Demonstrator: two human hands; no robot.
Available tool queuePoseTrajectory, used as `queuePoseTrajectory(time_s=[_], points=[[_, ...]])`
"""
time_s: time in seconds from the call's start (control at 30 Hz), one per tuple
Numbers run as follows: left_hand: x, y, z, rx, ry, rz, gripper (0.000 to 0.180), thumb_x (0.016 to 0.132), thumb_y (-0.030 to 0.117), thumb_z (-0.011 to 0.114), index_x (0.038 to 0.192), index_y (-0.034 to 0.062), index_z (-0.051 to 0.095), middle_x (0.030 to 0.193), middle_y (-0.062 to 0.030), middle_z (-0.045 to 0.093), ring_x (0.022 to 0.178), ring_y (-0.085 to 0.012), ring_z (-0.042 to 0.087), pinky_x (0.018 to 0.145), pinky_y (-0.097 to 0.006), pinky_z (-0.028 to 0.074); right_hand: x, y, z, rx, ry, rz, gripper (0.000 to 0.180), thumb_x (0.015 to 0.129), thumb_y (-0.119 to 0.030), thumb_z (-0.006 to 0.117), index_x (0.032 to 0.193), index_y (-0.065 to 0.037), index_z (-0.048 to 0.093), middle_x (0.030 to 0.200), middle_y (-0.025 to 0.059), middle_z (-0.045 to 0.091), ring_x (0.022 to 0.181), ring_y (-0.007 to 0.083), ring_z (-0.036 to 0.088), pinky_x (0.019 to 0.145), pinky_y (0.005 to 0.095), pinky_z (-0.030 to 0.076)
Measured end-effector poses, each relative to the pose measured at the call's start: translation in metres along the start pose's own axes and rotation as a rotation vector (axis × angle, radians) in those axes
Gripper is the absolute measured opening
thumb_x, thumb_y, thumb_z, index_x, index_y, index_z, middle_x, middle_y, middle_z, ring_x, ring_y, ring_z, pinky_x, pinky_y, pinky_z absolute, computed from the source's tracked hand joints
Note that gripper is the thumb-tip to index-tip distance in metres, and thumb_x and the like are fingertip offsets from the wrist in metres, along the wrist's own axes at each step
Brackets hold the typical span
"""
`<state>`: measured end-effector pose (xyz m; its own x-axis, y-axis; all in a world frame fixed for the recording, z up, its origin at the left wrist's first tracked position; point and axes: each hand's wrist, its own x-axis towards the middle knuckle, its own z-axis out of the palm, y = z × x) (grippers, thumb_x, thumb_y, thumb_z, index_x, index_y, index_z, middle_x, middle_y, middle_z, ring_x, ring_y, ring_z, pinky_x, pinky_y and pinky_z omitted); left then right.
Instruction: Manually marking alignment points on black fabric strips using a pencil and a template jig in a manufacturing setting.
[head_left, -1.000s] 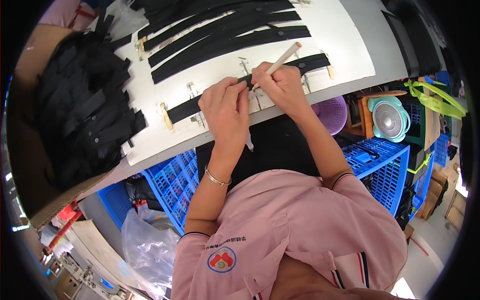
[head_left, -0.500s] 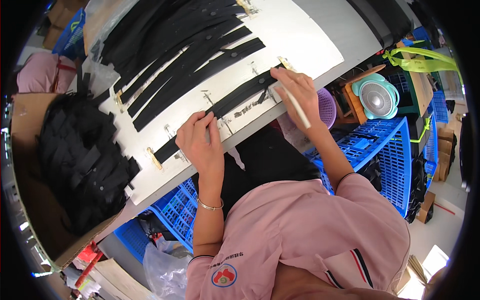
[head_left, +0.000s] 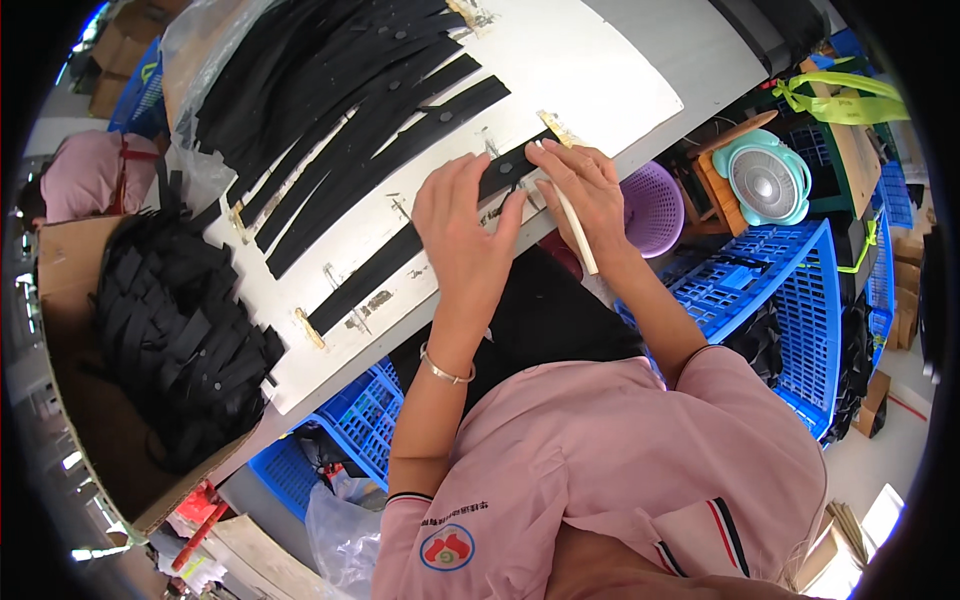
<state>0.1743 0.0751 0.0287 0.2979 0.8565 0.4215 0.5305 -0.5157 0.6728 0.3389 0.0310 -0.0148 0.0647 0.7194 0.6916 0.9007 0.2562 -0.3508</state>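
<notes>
A long black fabric strap (head_left: 375, 272) lies on a white board (head_left: 620, 95), between yellowish taped marks near its two ends. My left hand (head_left: 460, 225) rests over the strap's right part, fingers stretched out and thumb apart. A dark round spot on the strap and a small black tab show just beyond that thumb. Around a slim white pen-like stick (head_left: 577, 235) my right hand (head_left: 590, 195) is closed, its fingertips at the strap's right end. Farther up the board lie several more black straps (head_left: 330, 110), some with round dark spots.
At left stands a cardboard box (head_left: 75, 330) heaped with black strap pieces (head_left: 180, 345). Blue plastic crates (head_left: 805, 320) stand below the table to the right, near a purple basket (head_left: 655, 210) and a teal fan (head_left: 765, 178). Another person (head_left: 95, 175) in pink is at far left.
My left hand has slid right along the strap, close to my right hand, and its fingers have straightened. My right hand stays at the strap's right end with the stick.
</notes>
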Motion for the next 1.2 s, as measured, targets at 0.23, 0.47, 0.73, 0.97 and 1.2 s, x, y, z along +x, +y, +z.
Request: queuePoseTrajectory(time_s=[0.23,0.47,0.73,0.97,1.2], points=[[0.000,-0.008,0.010,-0.018,-0.048,-0.056,0.031,0.085,0.011,0.076,0.115,0.0061,0.070,0.118,-0.0083,0.069,0.121,-0.0293,0.058,0.107,-0.043,0.038,0.006,0.001,-0.002,0.039,0.029,-0.010,0.039,0.082,-0.002,0.077,0.120,-0.005,0.071,0.118,0.0052,0.075,0.111,0.0234,0.070,0.095,0.0386,0.052],[0.000,-0.008,0.015,0.001,0.025,-0.071,0.017,0.086,0.009,0.074,0.103,0.0050,0.075,0.113,-0.0065,0.070,0.113,-0.0274,0.060,0.103,-0.042,0.039,0.037,0.000,-0.019,0.094,-0.070,-0.025,0.035,0.085,-0.009,0.078,0.120,-0.006,0.071,0.106,0.0079,0.075,0.096,0.0233,0.069,0.089,0.0375,0.049],[0.001,-0.008,0.018,0.033,0.038,-0.045,0.018,0.085,0.009,0.075,0.103,0.0050,0.075,0.112,-0.0058,0.070,0.112,-0.0265,0.060,0.102,-0.041,0.039,0.063,0.017,0.007,0.632,-0.317,0.368,0.018,0.101,-0.012,0.064,0.096,0.004,0.071,0.087,0.0064,0.071,0.073,0.0124,0.061,0.065,0.0270,0.048],[-0.001,-0.010,0.019,0.027,0.053,-0.040,0.019,0.084,0.008,0.075,0.103,0.0043,0.075,0.112,-0.0059,0.069,0.113,-0.0269,0.060,0.102,-0.041,0.040,0.063,0.016,0.010,0.637,-0.391,0.365,0.024,0.102,-0.016,0.064,0.093,0.005,0.069,0.081,0.0053,0.069,0.067,0.0090,0.058,0.061,0.0263,0.047],[0.000,-0.009,0.019,0.011,0.054,-0.046,0.019,0.084,0.007,0.075,0.102,0.0044,0.075,0.112,-0.0060,0.069,0.112,-0.0269,0.060,0.102,-0.041,0.040,0.062,0.015,0.011,0.586,-0.383,0.305,0.023,0.103,-0.016,0.063,0.094,0.005,0.069,0.081,0.0057,0.070,0.067,0.0096,0.059,0.062,0.0267,0.047]])
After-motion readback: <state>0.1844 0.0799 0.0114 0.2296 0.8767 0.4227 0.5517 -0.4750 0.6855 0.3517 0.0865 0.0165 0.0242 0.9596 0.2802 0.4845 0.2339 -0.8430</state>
